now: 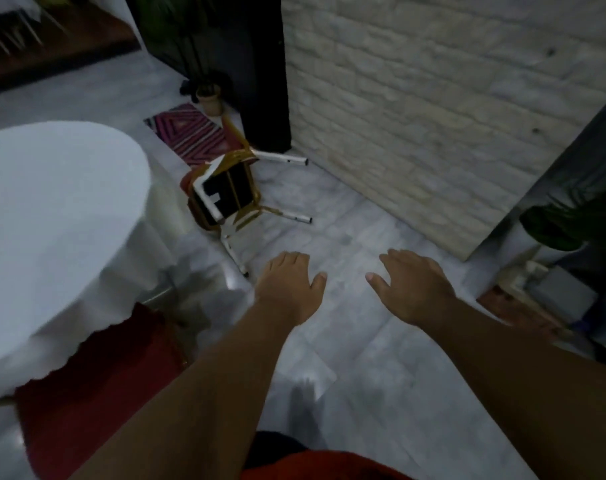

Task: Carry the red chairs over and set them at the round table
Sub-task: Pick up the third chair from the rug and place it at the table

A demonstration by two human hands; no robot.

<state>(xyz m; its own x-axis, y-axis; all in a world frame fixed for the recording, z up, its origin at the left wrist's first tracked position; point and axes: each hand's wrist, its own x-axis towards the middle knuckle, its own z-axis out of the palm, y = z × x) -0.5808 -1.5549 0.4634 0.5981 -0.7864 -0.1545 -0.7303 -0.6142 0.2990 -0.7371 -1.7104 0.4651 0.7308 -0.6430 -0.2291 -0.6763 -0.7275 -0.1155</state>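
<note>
A red chair [225, 192] lies tipped on its side on the marble floor, black underside facing me, white-tipped legs pointing right and toward me. It rests just right of the round table [52, 220], which wears a white cloth. Another red chair [97, 382] is tucked under the table's near edge at lower left. My left hand [287, 285] and my right hand [412, 282] are both stretched out over the floor, fingers apart and empty, a short way short of the fallen chair's nearest leg.
A white brick wall [433, 116] runs along the right, with a black pillar [260, 64] at its end. A patterned mat [190, 133] and a small potted plant [209, 95] lie beyond the chair. A larger plant [571, 220] stands at right.
</note>
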